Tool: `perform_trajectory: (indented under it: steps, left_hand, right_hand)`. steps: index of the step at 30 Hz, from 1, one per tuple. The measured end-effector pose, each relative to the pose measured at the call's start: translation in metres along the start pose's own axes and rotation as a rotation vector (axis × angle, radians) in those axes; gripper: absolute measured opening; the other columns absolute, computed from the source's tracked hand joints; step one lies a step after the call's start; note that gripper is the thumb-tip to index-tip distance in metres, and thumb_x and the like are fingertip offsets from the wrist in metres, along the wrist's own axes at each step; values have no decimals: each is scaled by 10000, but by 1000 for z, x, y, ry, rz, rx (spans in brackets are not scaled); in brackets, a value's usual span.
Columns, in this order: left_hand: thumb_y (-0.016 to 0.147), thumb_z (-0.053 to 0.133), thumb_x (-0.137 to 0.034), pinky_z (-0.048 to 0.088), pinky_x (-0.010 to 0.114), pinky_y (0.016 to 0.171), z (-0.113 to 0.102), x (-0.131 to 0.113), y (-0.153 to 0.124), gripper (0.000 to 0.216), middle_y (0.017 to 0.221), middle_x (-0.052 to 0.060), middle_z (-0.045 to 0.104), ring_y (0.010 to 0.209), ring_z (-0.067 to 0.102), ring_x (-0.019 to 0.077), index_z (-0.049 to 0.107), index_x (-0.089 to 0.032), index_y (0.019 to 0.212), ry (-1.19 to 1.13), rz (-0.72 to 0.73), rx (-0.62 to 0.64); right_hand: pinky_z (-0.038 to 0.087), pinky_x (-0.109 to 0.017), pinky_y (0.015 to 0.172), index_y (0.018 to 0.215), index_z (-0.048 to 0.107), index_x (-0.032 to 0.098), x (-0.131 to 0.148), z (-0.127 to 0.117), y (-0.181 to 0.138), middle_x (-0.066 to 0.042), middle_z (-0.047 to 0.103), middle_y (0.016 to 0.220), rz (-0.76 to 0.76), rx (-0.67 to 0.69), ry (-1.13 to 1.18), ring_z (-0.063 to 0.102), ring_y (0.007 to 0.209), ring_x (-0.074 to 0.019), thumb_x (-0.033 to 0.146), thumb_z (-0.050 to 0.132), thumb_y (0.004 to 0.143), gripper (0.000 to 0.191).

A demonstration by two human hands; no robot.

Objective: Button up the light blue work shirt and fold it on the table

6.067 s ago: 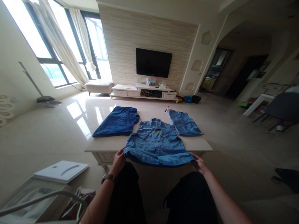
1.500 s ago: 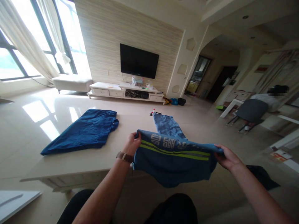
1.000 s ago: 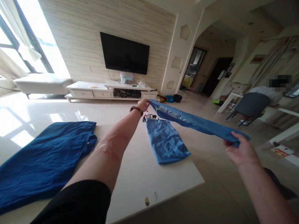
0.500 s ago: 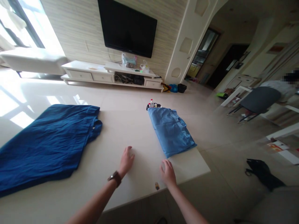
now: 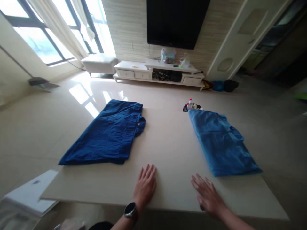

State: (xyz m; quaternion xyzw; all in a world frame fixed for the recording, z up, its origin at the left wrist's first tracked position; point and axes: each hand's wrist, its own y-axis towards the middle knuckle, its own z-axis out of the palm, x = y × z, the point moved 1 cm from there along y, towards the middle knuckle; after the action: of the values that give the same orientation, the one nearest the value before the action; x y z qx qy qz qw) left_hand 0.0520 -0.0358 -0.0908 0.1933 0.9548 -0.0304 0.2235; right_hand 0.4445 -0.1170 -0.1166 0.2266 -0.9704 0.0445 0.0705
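A dark blue folded garment (image 5: pixel 107 134) lies flat on the left part of the white table (image 5: pixel 168 153), a small loop of cloth sticking out at its right side. On the right part rests a lighter blue folded garment (image 5: pixel 220 143). My left hand (image 5: pixel 145 185), with a watch (image 5: pixel 130 210) on its wrist, is low over the table near the front edge, fingers stretched and nothing held. Close to the lighter garment's near corner, my right hand (image 5: pixel 207 195) is spread out flat and holds nothing. Whether the palms touch the tabletop, I cannot tell.
Behind the lighter garment, a bottle with a red cap (image 5: pixel 190 103) stands among small items. A white TV cabinet (image 5: pixel 134 74) lines the wall under a black television (image 5: pixel 176 22). At the lower left is a white board-like object (image 5: pixel 35 191), and a dustpan (image 5: pixel 39 81) farther back.
My view has swung to the left, bringing the windows in and taking the seated person out. My hands have turned palm down with fingers straighter. Both garments look unmoved on the table.
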Motion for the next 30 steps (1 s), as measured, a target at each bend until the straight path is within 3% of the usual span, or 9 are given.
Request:
perform_trajectory:
  steps: [4, 12, 20, 30]
  left_hand:
    - [946, 452, -182, 260, 581, 1297, 3, 2, -2, 627, 1665, 85, 386, 1582, 274, 291, 470, -234, 1570, 24, -22, 23]
    - [922, 481, -177, 235, 547, 1310, -7, -4, 2, 600, 1643, 92, 428, 1567, 317, 285, 524, -184, 1521, 7, -68, 62]
    - [896, 532, -173, 250, 486, 1309, -2, -3, 5, 571, 1617, 39, 478, 1552, 344, 228, 561, -240, 1462, 4, -68, -68]
    - [899, 553, -200, 239, 464, 1311, -2, -4, 8, 513, 1595, 40, 508, 1535, 371, 219, 595, -232, 1410, -2, -69, -104]
  right_hand:
    - [371, -609, 1180, 1640, 166, 452, -5, 7, 0, 15, 362, 1648, 1, -21, 11, 395, 1511, -333, 315, 510, 902, 826]
    - [312, -625, 1191, 1633, 280, 390, 7, -8, 5, -11, 364, 1660, 21, 34, 18, 375, 1522, -339, 255, 490, 900, 774]
    - [319, -590, 1182, 1652, 223, 380, -2, -1, 9, -5, 340, 1681, -24, -65, -50, 354, 1536, -293, 252, 450, 935, 763]
    - [329, -586, 1175, 1601, 381, 357, -5, -1, 15, -20, 393, 1661, -5, -113, -21, 357, 1538, -278, 254, 439, 951, 661]
